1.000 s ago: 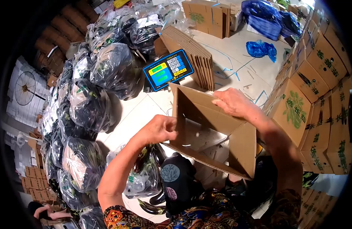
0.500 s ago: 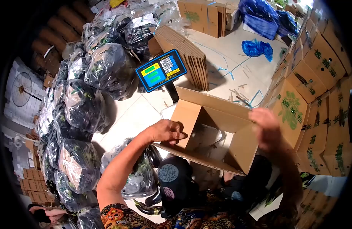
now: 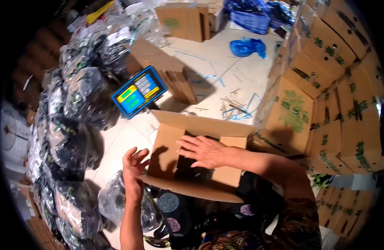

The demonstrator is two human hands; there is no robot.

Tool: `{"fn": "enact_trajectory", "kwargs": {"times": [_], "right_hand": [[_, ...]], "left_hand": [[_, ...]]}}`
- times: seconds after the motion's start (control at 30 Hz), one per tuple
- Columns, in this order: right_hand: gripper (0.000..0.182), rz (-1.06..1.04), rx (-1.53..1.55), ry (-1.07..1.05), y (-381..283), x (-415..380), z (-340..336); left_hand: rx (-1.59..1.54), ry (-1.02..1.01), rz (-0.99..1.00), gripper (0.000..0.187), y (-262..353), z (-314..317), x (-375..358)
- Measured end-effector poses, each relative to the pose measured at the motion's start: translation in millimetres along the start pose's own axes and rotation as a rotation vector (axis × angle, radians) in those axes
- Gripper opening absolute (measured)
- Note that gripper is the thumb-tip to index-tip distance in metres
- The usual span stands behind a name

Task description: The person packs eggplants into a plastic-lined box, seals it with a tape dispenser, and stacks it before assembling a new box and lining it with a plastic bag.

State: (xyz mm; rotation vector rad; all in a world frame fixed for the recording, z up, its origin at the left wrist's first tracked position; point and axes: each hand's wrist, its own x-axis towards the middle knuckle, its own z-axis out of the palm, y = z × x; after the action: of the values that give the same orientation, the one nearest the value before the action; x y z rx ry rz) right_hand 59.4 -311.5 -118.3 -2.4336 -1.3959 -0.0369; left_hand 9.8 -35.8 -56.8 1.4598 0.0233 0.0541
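Observation:
An open cardboard box (image 3: pixel 196 190) stands in front of my knees with its flaps up. My right hand (image 3: pixel 204 152) reaches over the box opening, palm down, fingers spread, with nothing held. The lower inside of the box is in shadow and partly hidden by that hand. Beside the box's left flap is my left hand (image 3: pixel 135 167), fingers loosely bent and apart; contact with the flap cannot be made out. Just behind the box rises a blue scale display (image 3: pixel 139 92) with a keypad.
Several clear bags of dark vegetables (image 3: pixel 73 143) line the left side. Flat cardboard sheets (image 3: pixel 167 68) stand behind the display. Printed cartons (image 3: pixel 296 110) are stacked on the right. A blue plastic bag (image 3: pixel 247 48) and blue strapping (image 3: pixel 242 111) lie on the tiled floor.
My right hand has moved from the box's right side to over its opening. My left hand has let go of the left flap and shifted outward. The view has turned, moving the scene left.

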Motion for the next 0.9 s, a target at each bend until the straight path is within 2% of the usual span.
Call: {"fn": "enact_trajectory", "kwargs": {"times": [0.1,0.13,0.23,0.27,0.3,0.33,0.37,0.4,0.47,0.5,0.53,0.6,0.63,0.67,0.73,0.77,0.87,0.9], "right_hand": [[0.064,-0.021,-0.028,0.050,5,-1,6],[0.057,-0.044,0.034,0.148,6,0,-2],[0.046,-0.065,-0.237,0.494,3,-5,-48],[0.045,0.000,-0.293,0.629,-1,-5,-77],[0.042,0.196,-0.290,0.628,-1,-11,-104],[0.040,0.394,-0.270,0.621,-1,-23,-120],[0.039,0.630,-0.151,0.290,3,-37,-126],[0.039,0.829,-0.032,-0.054,5,-47,-128],[0.041,0.706,0.040,-0.037,-20,-48,-122],[0.045,0.649,0.022,-0.007,-30,-46,-114],[0.057,0.465,-0.027,0.096,-31,-49,-91],[0.065,0.325,-0.256,0.102,-42,-47,-61],[0.065,0.298,-0.211,0.097,-36,-43,-59],[0.065,0.273,-0.160,0.084,-29,-42,-58],[0.063,0.242,-0.103,0.086,-25,-43,-55],[0.061,0.222,-0.095,0.094,-22,-42,-54],[0.054,0.197,-0.044,0.115,-26,-39,-52],[0.052,0.197,-0.031,0.116,-25,-40,-52]], "left_hand": [[0.414,-0.113,0.136,0.085,-1,10,26],[0.434,-0.146,0.140,0.070,-4,14,38],[0.687,-0.083,-0.037,0.061,-37,30,65],[0.796,-0.190,-0.099,0.060,-42,25,69],[0.703,-0.226,-0.075,0.060,-48,23,73],[0.617,-0.258,-0.066,0.061,-52,19,70],[0.578,-0.239,-0.194,0.062,-38,25,66],[0.695,-0.239,-0.129,0.064,-44,20,68],[0.591,-0.281,-0.049,0.066,-53,14,69],[0.436,-0.296,-0.200,0.067,-46,12,65],[0.272,-0.306,-0.326,0.069,-40,11,64],[0.212,-0.106,-0.347,0.069,-40,16,53],[0.087,-0.240,-0.365,0.070,-44,7,53],[0.101,-0.132,-0.383,0.070,-51,4,51],[0.203,-0.123,-0.348,0.070,-61,-5,57],[0.376,-0.157,-0.217,0.068,-70,-13,69],[0.501,-0.267,0.011,0.068,-45,-3,95],[0.586,-0.263,0.023,0.061,-39,9,101]]}}
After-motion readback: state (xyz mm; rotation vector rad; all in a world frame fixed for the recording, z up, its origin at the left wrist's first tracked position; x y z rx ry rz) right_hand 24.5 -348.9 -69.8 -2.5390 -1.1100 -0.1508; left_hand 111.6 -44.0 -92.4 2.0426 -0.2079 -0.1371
